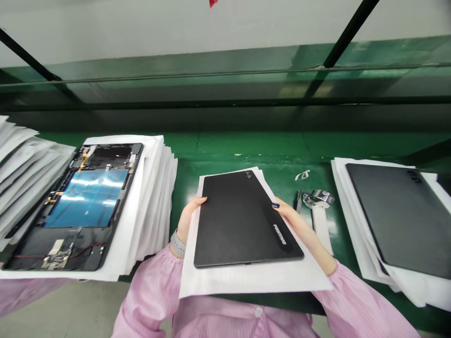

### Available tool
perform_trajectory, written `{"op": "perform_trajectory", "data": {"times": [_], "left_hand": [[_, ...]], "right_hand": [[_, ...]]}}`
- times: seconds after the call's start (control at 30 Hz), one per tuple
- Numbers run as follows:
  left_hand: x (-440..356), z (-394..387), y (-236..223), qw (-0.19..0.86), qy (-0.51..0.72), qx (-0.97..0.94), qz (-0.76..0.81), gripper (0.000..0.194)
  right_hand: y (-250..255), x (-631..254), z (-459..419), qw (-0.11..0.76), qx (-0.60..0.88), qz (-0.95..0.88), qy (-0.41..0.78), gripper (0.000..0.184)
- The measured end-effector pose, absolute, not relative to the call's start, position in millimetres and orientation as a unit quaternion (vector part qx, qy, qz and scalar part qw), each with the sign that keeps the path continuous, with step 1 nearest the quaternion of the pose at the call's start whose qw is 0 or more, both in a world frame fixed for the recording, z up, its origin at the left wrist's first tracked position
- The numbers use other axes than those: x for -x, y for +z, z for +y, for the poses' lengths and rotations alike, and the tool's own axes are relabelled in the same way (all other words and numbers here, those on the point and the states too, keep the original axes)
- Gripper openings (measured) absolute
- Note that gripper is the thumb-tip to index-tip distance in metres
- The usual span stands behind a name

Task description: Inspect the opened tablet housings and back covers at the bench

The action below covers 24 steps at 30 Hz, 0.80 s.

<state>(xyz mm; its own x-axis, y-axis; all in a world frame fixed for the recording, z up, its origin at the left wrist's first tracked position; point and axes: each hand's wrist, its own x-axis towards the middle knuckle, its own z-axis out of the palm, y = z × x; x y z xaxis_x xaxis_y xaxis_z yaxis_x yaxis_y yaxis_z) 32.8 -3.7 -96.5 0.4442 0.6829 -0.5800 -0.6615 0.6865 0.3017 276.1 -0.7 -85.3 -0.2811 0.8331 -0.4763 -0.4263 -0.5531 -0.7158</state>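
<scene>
A left hand (190,218) and a right hand (291,218) hold a black tablet (239,220) at the front of the green desk (282,150).

The hands are apart, one on each side of the black tablet, with their fingers at its edges. The tablet lies with its back up on a white sheet (253,284), and the sheet hangs past the desk edge. A gray watch band (177,243) and pink sleeves (148,291) show at the arms. To the left, an open tablet (84,202) with its insides showing sits on a pile of white sheets (157,202). To the right are a shiny metal thing (319,198) and a white strip (322,230), then another black tablet (398,216) on more white sheets (355,225).
</scene>
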Motion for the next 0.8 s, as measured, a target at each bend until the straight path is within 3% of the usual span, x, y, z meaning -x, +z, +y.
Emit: {"op": "perform_trajectory", "data": {"times": [0.2, 0.37, 0.53, 0.8], "left_hand": [[-33.3, -25.5, -87.8, 0.795, 0.479, -0.164, 0.334, 0.028], [-52.2, -41.6, -56.5, 0.771, 0.465, -0.332, 0.280, 0.043], [-63.1, -48.4, -46.2, 0.680, 0.455, -0.506, 0.273, 0.041], [-54.0, -60.4, -56.0, 0.636, 0.448, -0.541, 0.319, 0.042]], "right_hand": [[-89.8, -264.7, -4.9, 0.437, 0.392, -0.247, 0.771, 0.030], [-97.9, -256.0, -9.0, 0.418, 0.364, -0.279, 0.784, 0.030], [-104.0, -253.9, -11.2, 0.412, 0.375, -0.303, 0.773, 0.025], [-104.9, -255.2, -15.8, 0.426, 0.389, -0.341, 0.742, 0.027]]}}
